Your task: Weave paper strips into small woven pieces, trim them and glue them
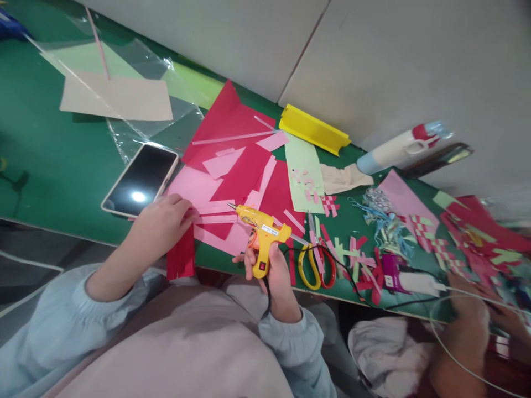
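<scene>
My right hand [279, 276] is wrapped round the handle of a yellow hot glue gun [259, 221], whose nozzle points left. A clear glue stick pokes out of its back end. My left hand [166, 224] is closed at the left ends of pink paper strips [215, 210], its fingertips pinched together on them. The strips lie over red and pink paper sheets [232, 237]. Under my left wrist hangs a piece of red paper [181, 257] with cut slits. The glue gun's tip hovers just above the strips; I cannot tell whether it touches.
A phone [141, 179] lies left of the papers. Scissors [309, 265], paper scraps [357, 254], a power bank [415, 282] and cables are on the right. A yellow tray [314, 130] and a bottle [400, 146] stand by the wall. A co-worker's hands [468, 298] are at far right.
</scene>
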A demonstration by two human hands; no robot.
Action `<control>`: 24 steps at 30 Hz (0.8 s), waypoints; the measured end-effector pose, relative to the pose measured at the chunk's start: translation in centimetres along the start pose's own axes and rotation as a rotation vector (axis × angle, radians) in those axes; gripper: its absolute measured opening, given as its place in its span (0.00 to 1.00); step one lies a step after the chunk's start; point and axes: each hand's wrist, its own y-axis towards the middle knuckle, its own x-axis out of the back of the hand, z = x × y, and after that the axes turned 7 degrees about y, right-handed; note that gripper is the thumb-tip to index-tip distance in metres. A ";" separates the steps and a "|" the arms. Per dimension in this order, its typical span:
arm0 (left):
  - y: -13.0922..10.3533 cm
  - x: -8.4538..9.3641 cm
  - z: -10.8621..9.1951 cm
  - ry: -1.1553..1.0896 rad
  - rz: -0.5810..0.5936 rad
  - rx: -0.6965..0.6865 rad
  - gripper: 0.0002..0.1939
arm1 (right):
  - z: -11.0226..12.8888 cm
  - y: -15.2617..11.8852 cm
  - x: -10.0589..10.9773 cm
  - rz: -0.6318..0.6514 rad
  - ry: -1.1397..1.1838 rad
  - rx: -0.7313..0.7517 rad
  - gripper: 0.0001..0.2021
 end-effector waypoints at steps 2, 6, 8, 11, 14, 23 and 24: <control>0.0 0.0 -0.1 0.007 -0.002 -0.009 0.21 | 0.0 0.0 0.0 -0.007 0.004 0.004 0.24; 0.0 0.0 -0.1 0.022 -0.005 -0.035 0.22 | 0.0 0.0 0.2 -0.003 0.008 0.011 0.23; 0.0 0.0 -0.2 0.026 0.001 -0.040 0.23 | 0.0 0.0 0.3 -0.010 0.017 0.005 0.23; -0.1 0.2 -0.2 0.027 0.019 -0.048 0.22 | 0.0 0.0 0.4 -0.017 0.036 -0.008 0.24; -0.3 0.3 -0.3 -0.003 0.027 -0.053 0.22 | 0.4 0.1 0.3 -0.021 0.034 -0.008 0.24; -0.7 -0.1 -0.3 -0.033 -0.021 -0.027 0.21 | 2.1 3.6 -2.3 -0.090 -0.101 0.094 0.26; -0.7 -0.2 -0.3 -0.030 -0.029 -0.026 0.21 | 2.2 4.2 -2.6 -0.089 -0.111 0.098 0.26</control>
